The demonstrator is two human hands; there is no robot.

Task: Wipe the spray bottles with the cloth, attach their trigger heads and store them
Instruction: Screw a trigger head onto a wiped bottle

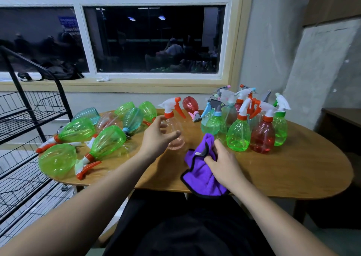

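Observation:
A clear pink spray bottle [176, 132] with a white and orange trigger head stands upright at the middle of the wooden table [283, 169]. My left hand [159, 138] is spread just in front of it, fingers relaxed, thumb across its lower body; no firm grip shows. To the right, my right hand [222, 162] grips a bunched purple cloth [201, 174] with a black hem at the table's front edge. Several upright bottles with heads [239, 133] cluster at the right. Several green and clear bottles [109, 140] lie on their sides at the left.
A black wire shelf rack [29, 118] stands left of the table. A red bottle [190, 105] lies at the back near the window sill. Bare tabletop stretches along the right front. A dark cabinet [341, 128] stands at the far right.

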